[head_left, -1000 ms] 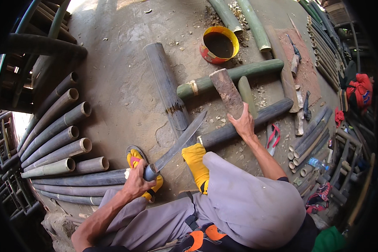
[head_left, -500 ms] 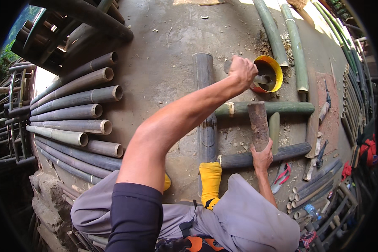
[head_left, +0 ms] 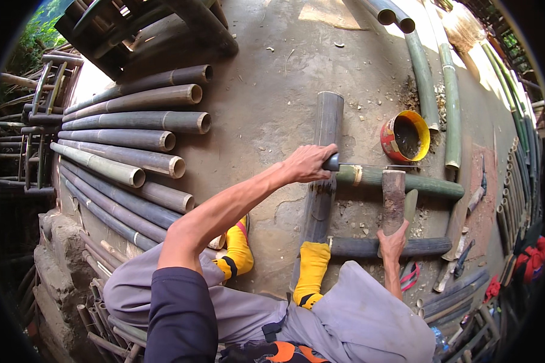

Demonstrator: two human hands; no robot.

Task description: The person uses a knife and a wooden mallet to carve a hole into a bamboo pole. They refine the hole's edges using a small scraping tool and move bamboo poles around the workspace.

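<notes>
My left hand (head_left: 310,163) is closed round the dark handle of a knife (head_left: 369,165). Its thin blade, seen almost edge-on, points right across the far end of a rough brown block (head_left: 393,202); whether it touches cannot be told. My right hand (head_left: 393,241) grips the near end of this block, which leans over the bamboo frame. A dark bamboo pole (head_left: 328,121), a green crosspiece (head_left: 433,185) and a dark crosspiece (head_left: 430,246) make up that frame. Just beyond the blade stands a red and yellow bucket (head_left: 389,144) with murky liquid inside.
Several cut bamboo poles (head_left: 145,121) lie in a row at left, open ends toward the middle. Green poles (head_left: 451,115) lie at far right. My yellow-socked foot (head_left: 312,272) rests on the dark pole. Another knife (head_left: 478,193) lies at right.
My left hand has drawn the knife out of the bucket and moved left and nearer, laying the blade level over the block's end. My right hand still grips the block. The view has shifted.
</notes>
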